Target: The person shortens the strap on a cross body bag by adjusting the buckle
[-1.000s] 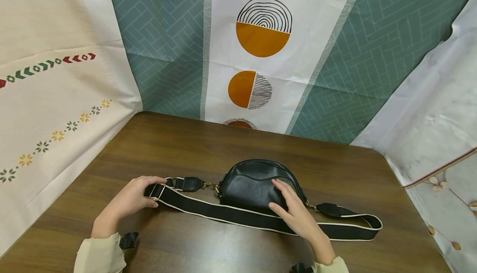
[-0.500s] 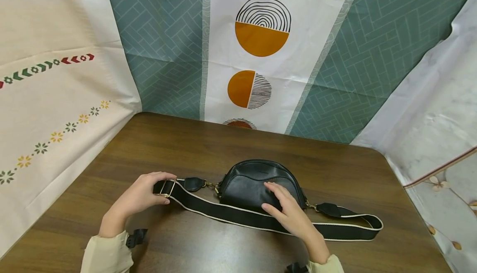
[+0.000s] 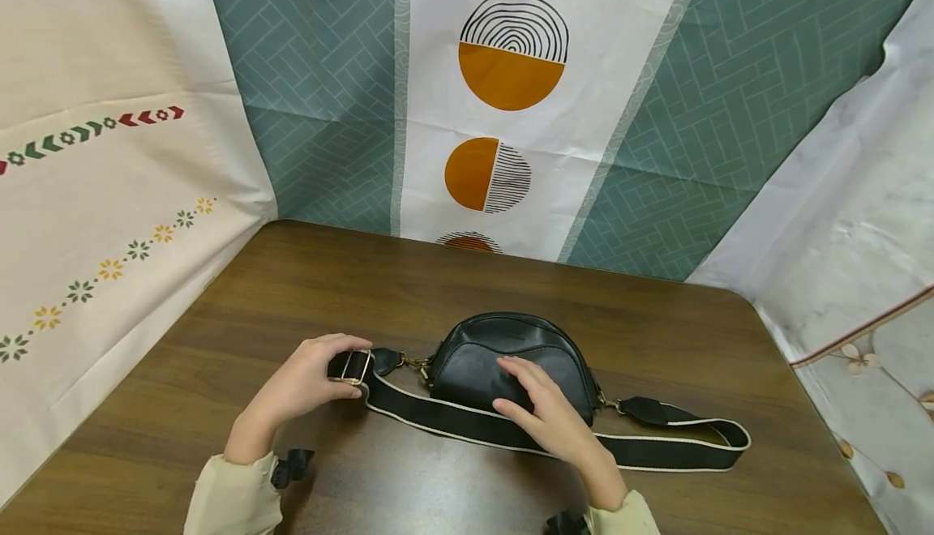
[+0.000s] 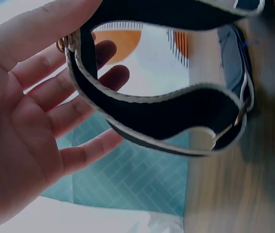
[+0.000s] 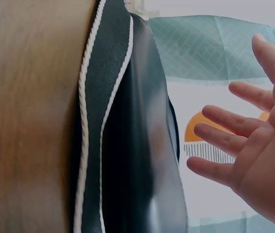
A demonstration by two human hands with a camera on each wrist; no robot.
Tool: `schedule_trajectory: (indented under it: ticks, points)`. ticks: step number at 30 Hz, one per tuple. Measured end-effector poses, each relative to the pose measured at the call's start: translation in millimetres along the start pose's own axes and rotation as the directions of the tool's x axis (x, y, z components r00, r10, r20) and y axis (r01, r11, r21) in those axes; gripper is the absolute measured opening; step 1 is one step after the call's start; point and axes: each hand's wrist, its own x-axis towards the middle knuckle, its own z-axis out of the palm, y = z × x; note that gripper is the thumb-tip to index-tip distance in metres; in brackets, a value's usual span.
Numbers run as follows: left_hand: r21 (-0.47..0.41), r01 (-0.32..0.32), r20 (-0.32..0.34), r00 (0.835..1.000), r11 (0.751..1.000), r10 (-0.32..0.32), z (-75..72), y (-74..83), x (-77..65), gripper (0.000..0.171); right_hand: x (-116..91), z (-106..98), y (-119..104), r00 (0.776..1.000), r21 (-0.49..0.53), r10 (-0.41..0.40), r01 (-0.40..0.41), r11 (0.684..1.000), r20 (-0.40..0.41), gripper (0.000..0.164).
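Note:
A black half-moon shoulder bag [image 3: 474, 348] lies on the table, with its black, white-edged strap [image 3: 445, 420] stretched along its near side. My left hand [image 3: 310, 381] pinches the folded strap between thumb and fingertips, right at the gold slider buckle [image 3: 356, 366]. In the left wrist view, the strap [image 4: 161, 114] loops from that grip down toward the table, and the other fingers spread loosely behind it. My right hand [image 3: 550, 417] overlaps the front of the bag with its fingers spread. The right wrist view shows this hand [image 5: 258, 145] apart from the bag [image 5: 149, 145], holding nothing.
The brown wooden table [image 3: 409, 486] carries the bag. At the right, the strap end doubles back in a loop [image 3: 733, 438] beyond a leather tab [image 3: 642, 410]. Patterned cloths hang behind [image 3: 328, 113] and along both sides of the table.
My left hand has moved right, carrying the buckle end of the strap closer to the bag, and the strap bends there. My right hand has shifted slightly left over the bag.

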Motion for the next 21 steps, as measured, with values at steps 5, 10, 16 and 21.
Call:
schedule_trajectory:
  ticks: [5,10,16,21]
  points:
    - [-0.008,-0.017,0.003,1.000,1.000,0.017,7.9,6.2,4.7,0.050,2,8,-1,1.000,-0.014,-0.010,0.010,1.000,0.018,0.052]
    - [-0.011,-0.024,0.008,1.000,1.000,0.024,15.6,10.7,9.2,0.050,4,13,-4,1.000,-0.001,-0.007,0.007,1.000,0.030,0.051]
    - [-0.030,-0.068,0.006,0.998,0.997,0.068,24.0,15.1,14.8,0.049,8,19,-7,0.999,0.011,-0.029,0.028,1.000,0.041,0.049]
    - [-0.056,-0.087,0.006,0.996,0.995,0.088,27.4,19.4,19.1,0.048,12,24,-8,0.998,0.018,-0.037,0.036,0.999,0.049,0.048]
